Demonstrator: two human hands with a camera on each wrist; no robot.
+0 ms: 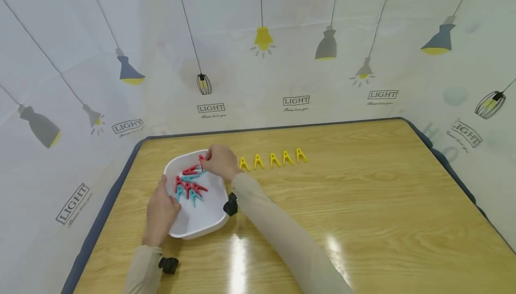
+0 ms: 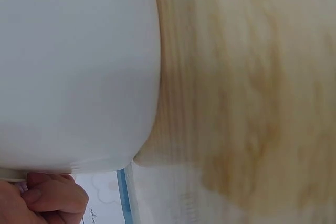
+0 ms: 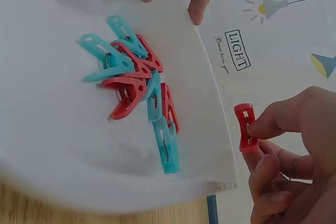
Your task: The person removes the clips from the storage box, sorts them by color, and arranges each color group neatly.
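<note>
A white plastic basin (image 1: 209,206) stands at the table's left side. My left hand (image 1: 159,213) grips its left rim, the thumb inside and the fingers outside. Over the basin's far edge, my right hand (image 1: 221,161) pinches a red clothespin (image 3: 245,128) between thumb and fingers. Lying inside the basin are several red clothespins (image 3: 126,95) and several teal clothespins (image 3: 167,148), heaped partly over each other. The left wrist view is mostly filled by the basin's outer wall (image 2: 79,77).
Several yellow clothespins (image 1: 259,162) stand in a row on the wooden table (image 1: 363,209), right of the basin. One end of that row is close to my right hand. A wall covering (image 1: 242,105) printed with lamps surrounds the table's back and sides.
</note>
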